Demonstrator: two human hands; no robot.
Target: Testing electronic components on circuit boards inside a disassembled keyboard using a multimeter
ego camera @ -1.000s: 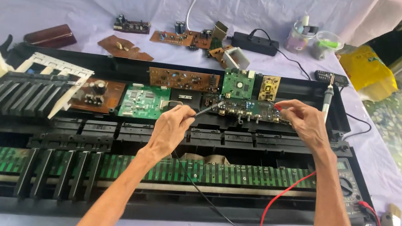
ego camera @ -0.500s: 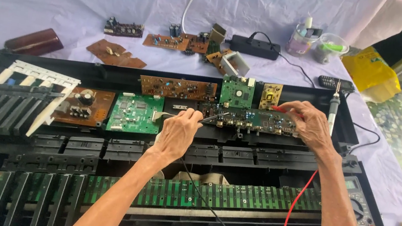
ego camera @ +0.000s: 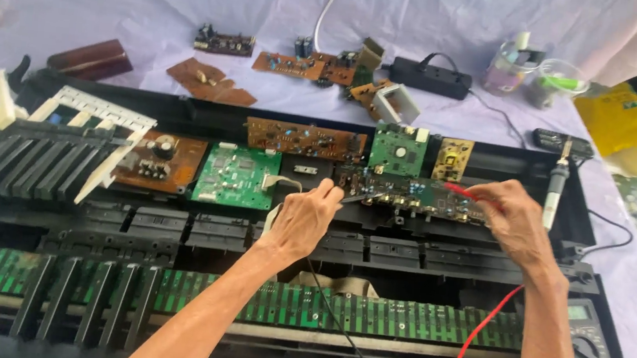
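I pinch the black probe (ego camera: 352,197) in my left hand (ego camera: 304,221) and the red probe (ego camera: 461,191) in my right hand (ego camera: 515,221), tips bridging the long circuit board (ego camera: 411,194) at twelve o'clock, multimeter (ego camera: 588,353) at four.

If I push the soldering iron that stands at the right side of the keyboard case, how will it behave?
The soldering iron would probably tip easily: it stands nearly upright and is slim and tall. Its body looks round, so once down it may roll on the black case. It seems light and stiff, though any cord on it cannot be made out here.
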